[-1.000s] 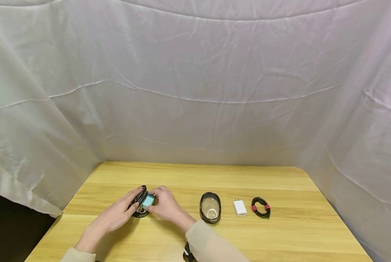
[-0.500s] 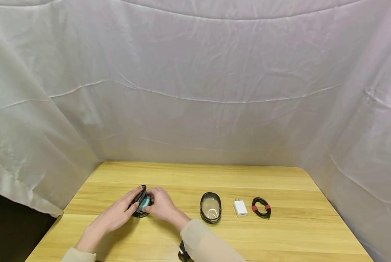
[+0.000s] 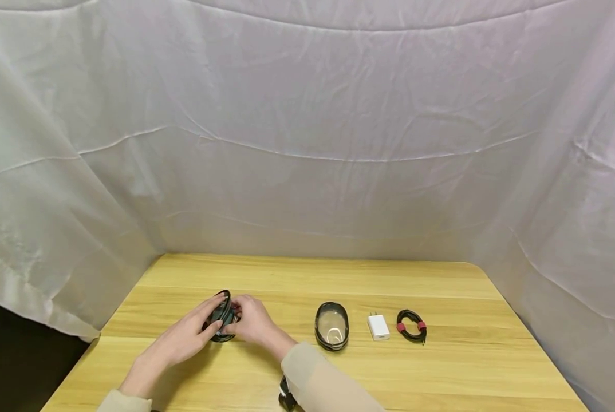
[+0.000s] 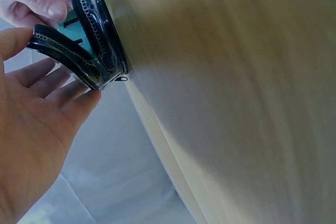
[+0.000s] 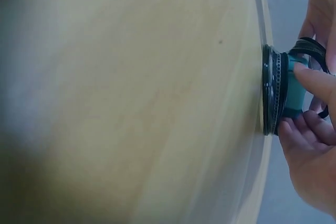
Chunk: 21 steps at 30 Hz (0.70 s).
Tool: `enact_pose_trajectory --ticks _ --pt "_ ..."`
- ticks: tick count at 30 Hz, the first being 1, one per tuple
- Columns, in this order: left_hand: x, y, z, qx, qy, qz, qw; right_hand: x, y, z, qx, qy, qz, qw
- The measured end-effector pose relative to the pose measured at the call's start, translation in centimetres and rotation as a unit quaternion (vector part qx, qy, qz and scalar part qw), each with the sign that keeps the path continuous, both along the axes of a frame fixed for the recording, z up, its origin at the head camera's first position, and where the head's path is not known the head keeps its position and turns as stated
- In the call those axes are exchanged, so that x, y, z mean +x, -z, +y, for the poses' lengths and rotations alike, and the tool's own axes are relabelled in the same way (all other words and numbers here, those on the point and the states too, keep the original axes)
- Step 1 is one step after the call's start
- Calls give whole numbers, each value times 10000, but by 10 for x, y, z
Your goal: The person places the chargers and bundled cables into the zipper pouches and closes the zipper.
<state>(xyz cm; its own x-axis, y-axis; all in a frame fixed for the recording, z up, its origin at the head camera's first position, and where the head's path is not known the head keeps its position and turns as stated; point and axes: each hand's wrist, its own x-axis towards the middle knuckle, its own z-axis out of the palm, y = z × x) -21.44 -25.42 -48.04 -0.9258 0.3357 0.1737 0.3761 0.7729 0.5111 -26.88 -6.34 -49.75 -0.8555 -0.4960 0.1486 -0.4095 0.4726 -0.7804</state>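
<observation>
A small clear case with a black zip rim (image 4: pixel 107 35) stands on the table at the left, its lid raised. My left hand (image 3: pixel 184 337) grips the lid, thumb on one side and fingers on the other in the left wrist view. Inside the mouth of the case sits a teal charger block (image 5: pixel 295 90), largely covered by hands and lid in the head view. My right hand (image 3: pixel 258 323) pinches this block between thumb and fingers, fingertips right at the zip rim.
On the wooden table (image 3: pixel 441 366) lie a second clear oval case (image 3: pixel 333 320), a white plug charger (image 3: pixel 378 327) and a coiled black cable (image 3: pixel 401 327) with red ties. A black object (image 3: pixel 287 396) shows by the right sleeve. Grey curtains (image 3: pixel 307 194) enclose the table.
The teal charger block has gone deeper into the case, and less of it shows. My right hand has shifted slightly left with it. My left hand stays at the lid.
</observation>
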Motion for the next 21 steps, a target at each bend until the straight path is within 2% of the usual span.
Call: enact_pose_trajectory --ticks 7,14,21 --pt "1 0 1 -112 -96 127 9998 0 1 9 -561 -59 -367 9977" --pt "-1 1 3 -243 -194 287 9991 -1 -3 23 -750 71 -412 9963" --pt "-1 1 6 -303 -77 356 9989 -1 -7 38 -1056 200 -443 9932"
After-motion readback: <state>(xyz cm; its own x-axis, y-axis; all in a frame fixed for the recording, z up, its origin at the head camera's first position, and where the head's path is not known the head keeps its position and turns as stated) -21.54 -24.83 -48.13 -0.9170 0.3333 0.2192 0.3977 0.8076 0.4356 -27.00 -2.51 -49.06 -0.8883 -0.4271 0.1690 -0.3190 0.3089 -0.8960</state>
